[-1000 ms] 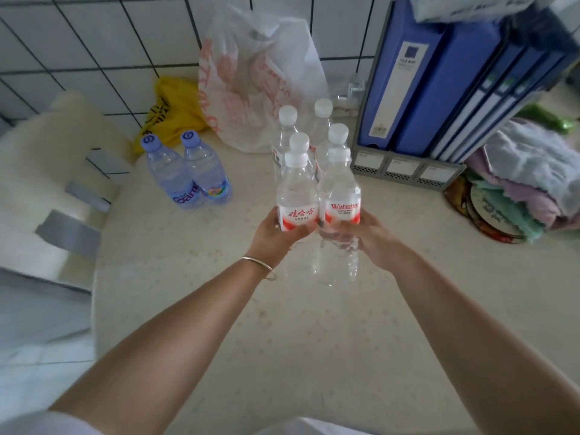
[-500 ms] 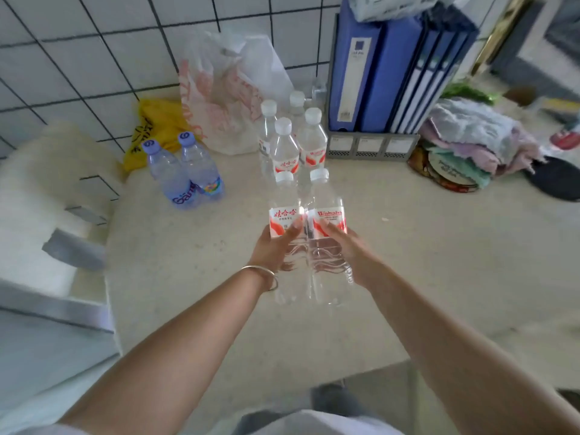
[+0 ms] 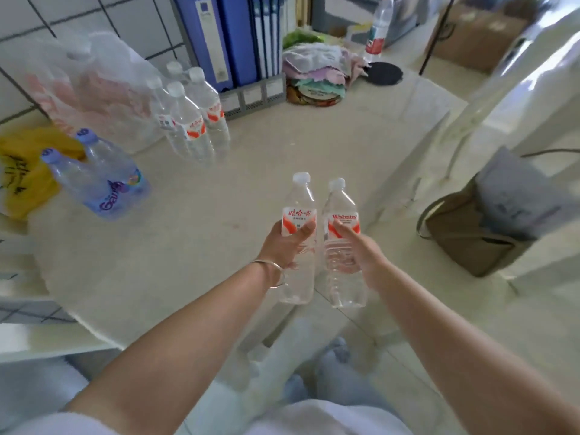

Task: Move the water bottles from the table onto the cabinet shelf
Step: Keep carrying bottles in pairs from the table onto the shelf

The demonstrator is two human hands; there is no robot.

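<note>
we look down on a pale speckled table [image 3: 194,211] set against a white tiled wall [image 3: 103,14], with floor showing to the right. our left hand [image 3: 284,246] is wrapped around a clear water bottle [image 3: 297,215] with a red and white label, and our right hand [image 3: 365,259] is closed on a second such bottle [image 3: 340,215]; both are upright, just beside each other, raised over the table's near right edge. far left on the table a cluster of similar bottles [image 3: 194,120] stands close together, so that we cannot count them surely. left of these stand two blue-capped bottles [image 3: 97,180], partly overlapping. behind them a translucent plastic bag [image 3: 88,83] blurs what it holds, and a yellow bag [image 3: 25,171] is cut off by the left edge. blue binders [image 3: 226,36] run out of the top of the view. one more bottle [image 3: 378,26] stands far off, its top cut off. a brown bag [image 3: 470,227] sits on the floor to the right. the cabinet shelf we cannot make out.
</note>
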